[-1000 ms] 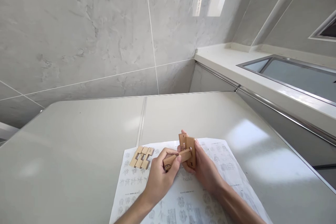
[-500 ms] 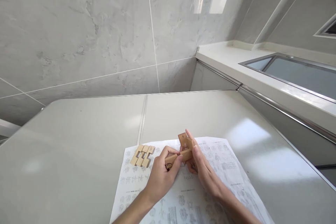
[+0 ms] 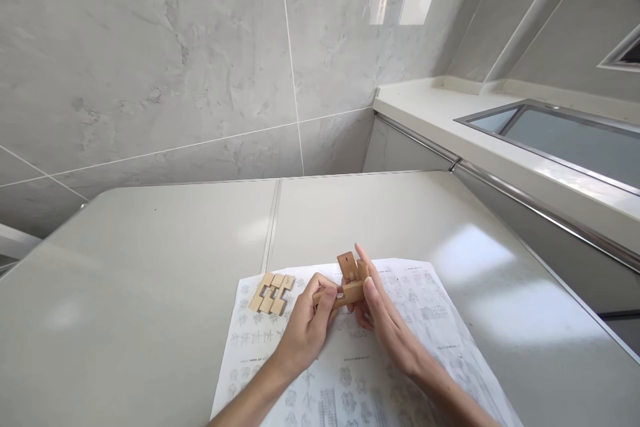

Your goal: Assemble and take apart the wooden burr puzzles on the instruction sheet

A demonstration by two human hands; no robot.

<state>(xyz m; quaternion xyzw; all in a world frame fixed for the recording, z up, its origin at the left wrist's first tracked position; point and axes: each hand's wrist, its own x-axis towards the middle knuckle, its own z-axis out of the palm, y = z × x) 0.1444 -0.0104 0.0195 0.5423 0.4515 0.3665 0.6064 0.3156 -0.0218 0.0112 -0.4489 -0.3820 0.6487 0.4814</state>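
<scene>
My left hand (image 3: 307, 320) is closed, with thumb and fingers pinching the left end of a notched wooden puzzle piece (image 3: 353, 292). The piece lies roughly level above the paper sheet (image 3: 275, 353). My right hand (image 3: 390, 323) grips its right end, together with another upright wooden piece (image 3: 346, 263) whose end bears a small dark mark. The right index finger points up beside that upright piece. How the held pieces join is partly hidden by my fingers. Left of my hands, several pale notched wooden pieces (image 3: 278, 307) lie side by side on the sheet, one numbered 3.
Printed puzzle diagrams cover the sheet, which lies on a light table (image 3: 150, 293) with a seam across it. A grey tiled wall (image 3: 200, 67) rises behind. On the right stands a white counter (image 3: 415, 103) with a metal-framed glass panel (image 3: 560, 137).
My left thumb has shifted up over the end of the level piece, covering its number. The piece has turned slightly, and a gap now shows near its middle. The pieces on the sheet have stayed put.
</scene>
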